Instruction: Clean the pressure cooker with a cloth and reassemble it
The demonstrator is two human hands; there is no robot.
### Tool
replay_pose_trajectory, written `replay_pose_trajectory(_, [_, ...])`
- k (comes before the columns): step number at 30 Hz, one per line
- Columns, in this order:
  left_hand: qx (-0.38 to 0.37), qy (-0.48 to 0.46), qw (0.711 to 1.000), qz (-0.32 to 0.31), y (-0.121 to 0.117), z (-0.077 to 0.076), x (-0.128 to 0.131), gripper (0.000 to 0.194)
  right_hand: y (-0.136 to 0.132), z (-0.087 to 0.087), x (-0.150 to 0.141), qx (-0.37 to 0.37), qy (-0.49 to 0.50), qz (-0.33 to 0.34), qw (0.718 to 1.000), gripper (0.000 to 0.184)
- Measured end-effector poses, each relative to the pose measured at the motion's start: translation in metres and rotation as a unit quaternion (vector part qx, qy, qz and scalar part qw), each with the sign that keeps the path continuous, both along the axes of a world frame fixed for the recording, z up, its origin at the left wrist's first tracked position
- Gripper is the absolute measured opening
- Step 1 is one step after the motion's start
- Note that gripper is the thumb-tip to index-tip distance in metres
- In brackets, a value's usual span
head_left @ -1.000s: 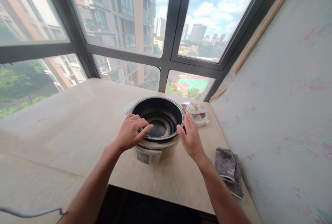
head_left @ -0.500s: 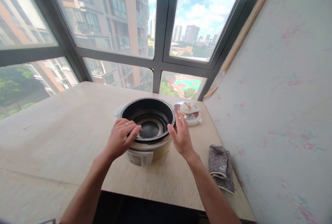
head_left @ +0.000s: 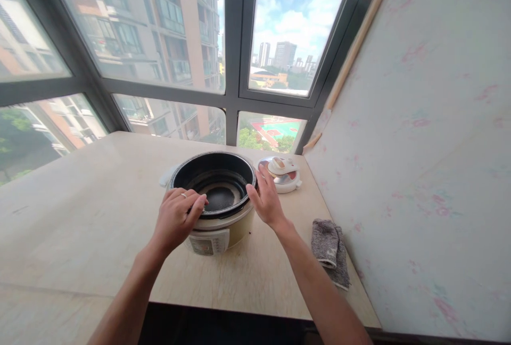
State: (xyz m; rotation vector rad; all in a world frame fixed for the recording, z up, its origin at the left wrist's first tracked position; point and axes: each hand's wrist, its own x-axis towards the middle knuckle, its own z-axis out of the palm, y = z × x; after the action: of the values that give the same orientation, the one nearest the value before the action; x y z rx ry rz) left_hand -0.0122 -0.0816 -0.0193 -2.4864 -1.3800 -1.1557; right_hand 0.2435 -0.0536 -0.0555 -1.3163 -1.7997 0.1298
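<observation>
In front of me is a black inner pot (head_left: 213, 166) with a pale ring stain on its bottom. It sits inside a cream electric pressure cooker (head_left: 239, 231), its rim showing above the cooker's body. My left hand (head_left: 178, 216) grips the pot's left front rim, fingers curled over and thumb toward the inside. On the right side, my right hand (head_left: 268, 201) holds the rim, with its thumb at the inner edge and fingers outside, their tips partly hidden. The cooker's control panel (head_left: 208, 243) faces me. Behind my right hand lies the detached white lid (head_left: 289, 180) with its handle up.
A folded grey-brown cloth (head_left: 325, 244) lies at the right by the flower-patterned wall (head_left: 431, 185). The pale wood-look counter (head_left: 99, 206) runs to the window frame (head_left: 233, 103) at the back. Its front edge (head_left: 231, 310) is close to me.
The view has turned slightly right, so everything appears farther left. Both hands keep their places on the pot's rim, and the pot shows no clear movement within the cooker.
</observation>
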Motion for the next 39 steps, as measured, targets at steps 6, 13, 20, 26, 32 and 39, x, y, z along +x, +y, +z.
replay_pose_trajectory(6, [0.047, 0.017, 0.998, 0.038, 0.004, -0.004, 0.006, 0.043, 0.025, 0.000, 0.005, -0.016, -0.008, 0.016, 1.000, 0.059])
replay_pose_trajectory(13, [0.092, -0.002, 0.994, 0.055, 0.015, -0.011, 0.006, 0.044, 0.039, 0.000, 0.006, -0.027, -0.015, 0.032, 0.999, 0.061])
replay_pose_trajectory(20, [0.101, -0.020, 0.994, 0.035, 0.025, -0.010, -0.006, 0.041, 0.042, 0.005, -0.003, -0.002, -0.005, 0.075, 0.997, 0.061])
replay_pose_trajectory(26, [0.119, -0.015, 0.993, 0.012, 0.032, -0.004, -0.018, 0.040, 0.041, 0.002, -0.013, -0.021, 0.068, 0.110, 0.991, 0.067])
replay_pose_trajectory(32, [0.151, 0.010, 0.988, 0.005, 0.033, -0.003, -0.019, 0.037, 0.076, -0.025, 0.048, -0.157, 0.156, 0.080, 0.972, 0.067])
replay_pose_trajectory(39, [0.167, 0.011, 0.986, 0.004, 0.034, -0.010, -0.022, 0.029, 0.143, -0.040, 0.137, -0.180, 0.053, -0.167, 0.968, 0.051])
